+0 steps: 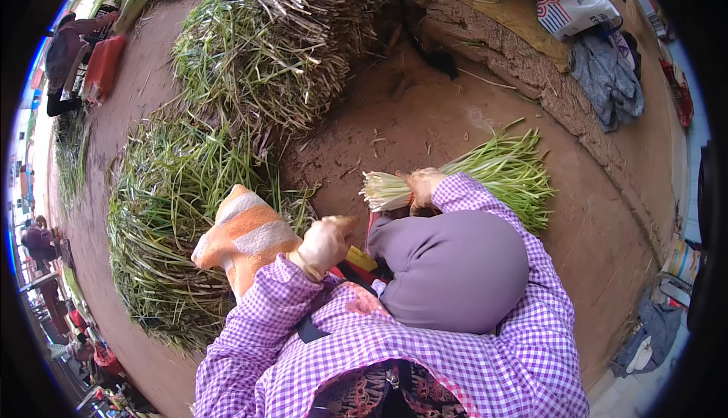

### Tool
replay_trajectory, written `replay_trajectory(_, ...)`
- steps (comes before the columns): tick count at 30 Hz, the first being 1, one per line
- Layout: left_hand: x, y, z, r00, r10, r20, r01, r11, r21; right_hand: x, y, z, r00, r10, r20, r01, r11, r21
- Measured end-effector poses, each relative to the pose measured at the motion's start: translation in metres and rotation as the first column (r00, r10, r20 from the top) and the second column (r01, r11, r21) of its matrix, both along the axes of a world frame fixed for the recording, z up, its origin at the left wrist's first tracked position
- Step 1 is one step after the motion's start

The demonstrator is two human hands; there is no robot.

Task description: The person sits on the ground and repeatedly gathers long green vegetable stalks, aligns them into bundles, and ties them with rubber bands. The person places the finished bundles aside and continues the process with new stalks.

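Observation:
A bundle of green stalks with pale cut ends [495, 170] lies across in front of my right knee. My right hand [426, 187] is closed round it near the pale ends, where a bit of red tie shows. My left hand [325, 244] is beside my left knee with its fingers curled and the fingertips blurred; whether they pinch anything is unclear. Just right of that hand is a yellow item [361, 258] in my lap, partly hidden. An orange and white striped towel [256, 227] covers my left knee.
Two big heaps of loose stalks, a far heap [278, 42] and a near heap [165, 219], lie on the left. A printed bag [577, 2] and grey cloth [606, 76] are at upper right. Other people, including a bending person [68, 48], are at far left.

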State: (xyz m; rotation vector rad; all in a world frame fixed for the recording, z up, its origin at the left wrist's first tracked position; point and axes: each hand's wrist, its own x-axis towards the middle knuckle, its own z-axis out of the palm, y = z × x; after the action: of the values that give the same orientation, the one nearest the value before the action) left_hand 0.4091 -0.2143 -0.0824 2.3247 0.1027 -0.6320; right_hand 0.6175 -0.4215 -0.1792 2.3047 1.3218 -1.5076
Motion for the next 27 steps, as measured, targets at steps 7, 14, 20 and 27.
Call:
replay_trajectory(7,0.002,0.020,0.003,0.993,0.071,0.093,-0.070,0.997,-0.017,-0.012,-0.091,0.070,0.809,-0.457,0.370,0.258,0.842,0.474)
replay_trajectory(14,-0.003,0.022,0.015,0.976,0.034,0.217,-0.006,0.992,-0.130,0.018,-0.234,0.332,0.442,-0.856,-0.267,0.098,-0.250,0.963)
replay_trajectory(20,-0.015,0.034,0.039,0.945,0.093,0.312,-0.064,0.993,-0.103,0.044,-0.213,0.402,0.501,-0.423,-0.755,0.083,-0.845,0.529)
replay_trajectory(27,-0.051,0.083,0.054,0.908,0.351,0.229,-0.268,0.906,-0.328,0.057,-0.161,0.430,0.546,-0.228,-0.806,0.148,-0.921,0.361)
